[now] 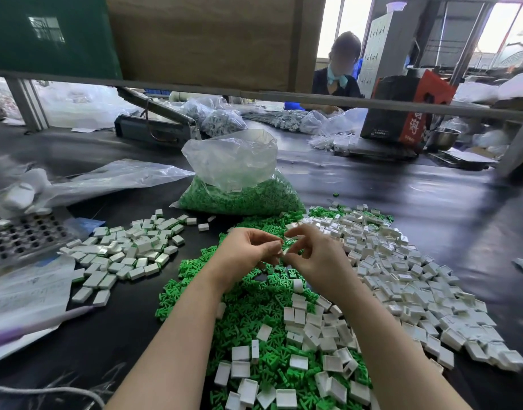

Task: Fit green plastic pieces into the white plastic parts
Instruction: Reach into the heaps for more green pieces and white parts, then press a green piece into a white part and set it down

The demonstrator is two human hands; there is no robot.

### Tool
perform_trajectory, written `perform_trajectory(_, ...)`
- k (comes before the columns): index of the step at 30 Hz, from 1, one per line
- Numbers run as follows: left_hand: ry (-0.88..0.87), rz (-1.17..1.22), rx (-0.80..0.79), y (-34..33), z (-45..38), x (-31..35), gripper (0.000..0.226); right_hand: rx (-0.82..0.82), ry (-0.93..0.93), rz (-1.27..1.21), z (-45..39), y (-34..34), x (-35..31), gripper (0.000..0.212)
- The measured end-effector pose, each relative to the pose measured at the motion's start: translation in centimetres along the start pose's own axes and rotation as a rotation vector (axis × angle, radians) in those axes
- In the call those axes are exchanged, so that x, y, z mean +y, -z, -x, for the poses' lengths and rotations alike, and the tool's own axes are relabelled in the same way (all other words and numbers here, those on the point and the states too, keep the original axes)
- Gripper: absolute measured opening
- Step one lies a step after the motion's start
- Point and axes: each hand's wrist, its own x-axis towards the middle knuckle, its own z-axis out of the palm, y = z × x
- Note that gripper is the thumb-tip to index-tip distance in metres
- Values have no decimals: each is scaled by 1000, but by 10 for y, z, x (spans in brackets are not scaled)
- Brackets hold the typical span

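Loose white parts point(298, 362) and green pieces point(269, 294) heaped nearest on the black table point(431, 202).

Above the heap, the left hand point(248, 255) and right hand point(313, 255) meet, fingertips curled, pinching one small white piece point(285, 252) between them; it is too blurred to say more. A pile of white parts showing green edges point(127, 250) lies left, more white parts point(402, 261) right. Beyond stands a clear bag of green pieces point(239, 199); farther off, another person point(337, 72) sits.

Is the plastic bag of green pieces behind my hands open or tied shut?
Open. The clear plastic bag stands with its top loose and gaping, no knot or tie visible, and green pieces fill its lower part.
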Motion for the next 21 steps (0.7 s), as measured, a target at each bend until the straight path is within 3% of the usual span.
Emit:
perform_trajectory(5, -109, -3, 77, 7, 1, -1, 13, -338, -28, 282, -1, -6, -4, 24)
perform_trajectory(13, -248, -20, 92, 6, -3, -3, 18, -315, -54, 277, -1, -10, -5, 10)
perform_trajectory(17, -227, 70, 164, 1, -3, -1, 27, -204, -109, 70, 0, -5, -8, 10)
perform_trajectory(21, -100, 346, 170, -4, -3, 2, 29, 41, -189, -476, 2, 4, -9, 10)
